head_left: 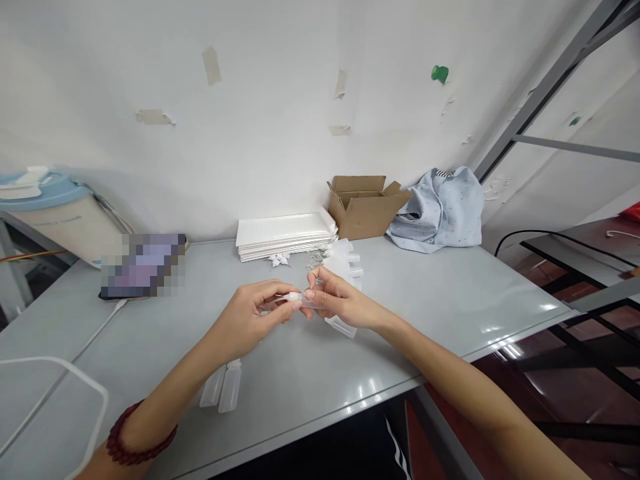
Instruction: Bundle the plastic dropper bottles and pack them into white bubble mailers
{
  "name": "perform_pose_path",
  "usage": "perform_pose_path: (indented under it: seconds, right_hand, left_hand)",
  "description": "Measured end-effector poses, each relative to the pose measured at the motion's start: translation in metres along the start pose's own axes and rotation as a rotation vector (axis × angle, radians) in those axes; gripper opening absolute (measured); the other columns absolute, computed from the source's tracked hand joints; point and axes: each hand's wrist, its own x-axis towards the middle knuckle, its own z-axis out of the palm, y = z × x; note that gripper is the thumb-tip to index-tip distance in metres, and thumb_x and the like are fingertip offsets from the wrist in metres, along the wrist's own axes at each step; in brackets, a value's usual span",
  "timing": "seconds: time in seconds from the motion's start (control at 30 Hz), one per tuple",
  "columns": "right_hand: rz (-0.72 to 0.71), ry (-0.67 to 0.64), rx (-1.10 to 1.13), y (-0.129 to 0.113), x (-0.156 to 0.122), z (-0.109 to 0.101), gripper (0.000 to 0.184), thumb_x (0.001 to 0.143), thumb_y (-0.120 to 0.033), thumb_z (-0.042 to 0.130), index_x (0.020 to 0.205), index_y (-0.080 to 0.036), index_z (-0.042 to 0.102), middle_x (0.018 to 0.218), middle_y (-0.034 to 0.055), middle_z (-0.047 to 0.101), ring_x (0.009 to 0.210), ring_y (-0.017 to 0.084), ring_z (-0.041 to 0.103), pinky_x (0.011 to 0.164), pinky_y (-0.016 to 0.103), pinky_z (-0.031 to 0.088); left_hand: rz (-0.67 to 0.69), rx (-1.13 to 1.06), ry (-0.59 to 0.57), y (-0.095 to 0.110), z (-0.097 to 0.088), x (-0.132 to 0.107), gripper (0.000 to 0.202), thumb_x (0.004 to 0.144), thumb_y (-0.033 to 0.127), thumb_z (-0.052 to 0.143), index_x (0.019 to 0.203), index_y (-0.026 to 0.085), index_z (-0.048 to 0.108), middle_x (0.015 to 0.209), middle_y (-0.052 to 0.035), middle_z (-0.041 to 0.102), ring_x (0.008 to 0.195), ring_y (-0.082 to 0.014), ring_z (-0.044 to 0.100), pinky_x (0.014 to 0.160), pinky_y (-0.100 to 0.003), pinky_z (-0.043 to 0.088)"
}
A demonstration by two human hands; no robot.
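Over the table's middle my two hands meet at one small translucent plastic bottle (311, 304). My left hand (255, 315) is closed, thumb and fingers round the bottle's white nozzle cap (294, 297), whose thin tip points left. My right hand (340, 300) pinches the bottle's body, which its fingers partly cover. Several more translucent bottles (341, 327) lie just behind and under my right hand. Two others (230, 387) lie side by side near my left forearm. A small heap of white nozzle caps (280, 259) sits beyond my hands.
White flat packs (285, 230) are stacked against the wall, beside an open cardboard box (367, 217) and a light blue cloth (440, 213). A phone-like device (145, 265) with a white cable (95, 333) stands at left, near a blue-lidded container (55, 210).
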Motion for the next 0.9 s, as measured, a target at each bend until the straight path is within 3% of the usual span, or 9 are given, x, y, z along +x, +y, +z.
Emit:
perform_pose_path:
  seconds: [0.17, 0.37, 0.47, 0.67, 0.9]
  right_hand:
    - [-0.005, -0.016, 0.009, 0.0007, 0.0004, 0.0001, 0.028, 0.090, -0.044, 0.052, 0.087, -0.023, 0.033, 0.067, -0.0062, 0.055, 0.050, 0.006, 0.030, 0.049, 0.021, 0.022]
    - [-0.024, 0.006, -0.010, 0.0002, -0.0004, -0.0007, 0.029, 0.090, -0.045, 0.052, 0.087, -0.023, 0.033, 0.069, -0.0057, 0.055, 0.051, 0.006, 0.029, 0.050, 0.021, 0.023]
    - [-0.035, 0.008, -0.018, 0.0002, -0.0013, -0.0007, 0.028, 0.090, -0.045, 0.051, 0.087, -0.023, 0.034, 0.070, -0.0056, 0.055, 0.052, 0.006, 0.029, 0.051, 0.021, 0.025]
    - [-0.026, 0.002, -0.005, 0.0019, -0.0011, -0.0006, 0.027, 0.090, -0.043, 0.051, 0.087, -0.023, 0.033, 0.070, -0.0055, 0.055, 0.050, 0.006, 0.031, 0.048, 0.020, 0.024]
    - [0.101, -0.051, 0.235, 0.0012, 0.0027, -0.0026, 0.027, 0.090, -0.042, 0.051, 0.086, -0.025, 0.030, 0.062, -0.0072, 0.053, 0.044, 0.005, 0.020, 0.044, 0.020, 0.012]
  left_hand:
    - [0.021, -0.004, -0.020, -0.0006, 0.0008, 0.0005, 0.023, 0.087, 0.034, 0.055, 0.096, 0.022, 0.073, 0.085, -0.0021, 0.072, 0.063, -0.0130, 0.059, 0.060, -0.023, 0.051]
    - [-0.165, -0.080, -0.002, -0.0015, -0.0041, 0.0014, 0.039, 0.076, 0.041, 0.067, 0.109, 0.020, 0.068, 0.077, -0.0032, 0.074, 0.062, -0.0183, 0.065, 0.058, -0.028, 0.054]
    - [-0.174, -0.083, 0.006, 0.0004, -0.0069, 0.0021, 0.036, 0.076, 0.041, 0.067, 0.105, 0.020, 0.069, 0.073, -0.0027, 0.074, 0.060, -0.0183, 0.065, 0.056, -0.028, 0.054]
    - [-0.116, -0.001, 0.002, 0.0020, -0.0051, 0.0023, 0.023, 0.084, 0.040, 0.059, 0.086, 0.020, 0.071, 0.058, 0.0011, 0.066, 0.056, -0.0152, 0.062, 0.053, -0.024, 0.051]
    - [0.116, 0.071, 0.103, -0.0054, 0.0014, -0.0003, 0.019, 0.085, 0.032, 0.059, 0.095, 0.019, 0.068, 0.090, -0.0043, 0.071, 0.078, -0.0170, 0.064, 0.072, -0.026, 0.053]
